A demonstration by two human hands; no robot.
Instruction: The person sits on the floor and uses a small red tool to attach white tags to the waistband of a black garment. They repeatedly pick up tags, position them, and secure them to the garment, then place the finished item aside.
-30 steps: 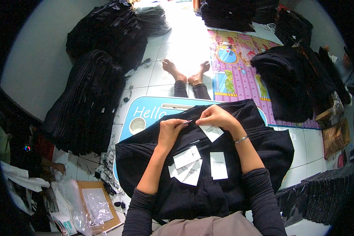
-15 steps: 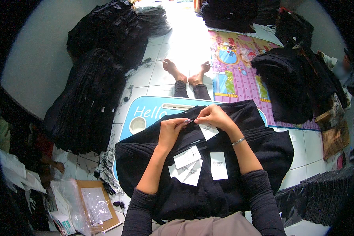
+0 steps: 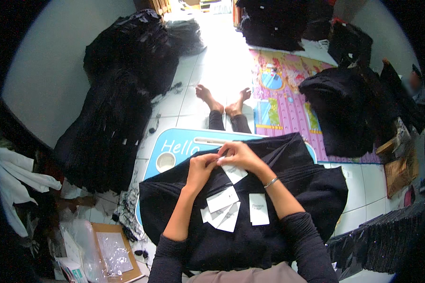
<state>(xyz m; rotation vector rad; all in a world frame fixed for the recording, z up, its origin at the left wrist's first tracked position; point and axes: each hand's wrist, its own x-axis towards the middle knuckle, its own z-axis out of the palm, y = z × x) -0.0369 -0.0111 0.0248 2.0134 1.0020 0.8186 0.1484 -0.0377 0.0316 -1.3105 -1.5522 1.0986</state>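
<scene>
Seated at low blue surface, black garment spread across it and over lap. Left hand at centre, fingers pressed together in a pinch on garment's upper edge, thumb meeting tips of right hand. Right hand just at 3 o'clock of left, fingers curled and pinching top of a white tag, tag hanging toward 6 o'clock onto fabric. Bracelet on right wrist. Judged step in hand: fixing tag to garment edge; attachment not confirmed, fastener too small to tell. Next move judged to call for steady pinch from both hands and tag kept square to edge. Loose white tags lying fanned on garment at 6 o'clock of hands, one separate tag just at 3 o'clock of fan. Round recess in surface at 9 o'clock of left hand. Room, left to right: white cloth at far 9 o'clock; cardboard piece with clear bags at 7 o'clock; tall stack of black garments at 10 o'clock; white tiled floor; bare feet at 12 o'clock beyond surface; patterned mat at 1 o'clock; black heap at 2 o'clock; flat black stack at 4 o'clock.
</scene>
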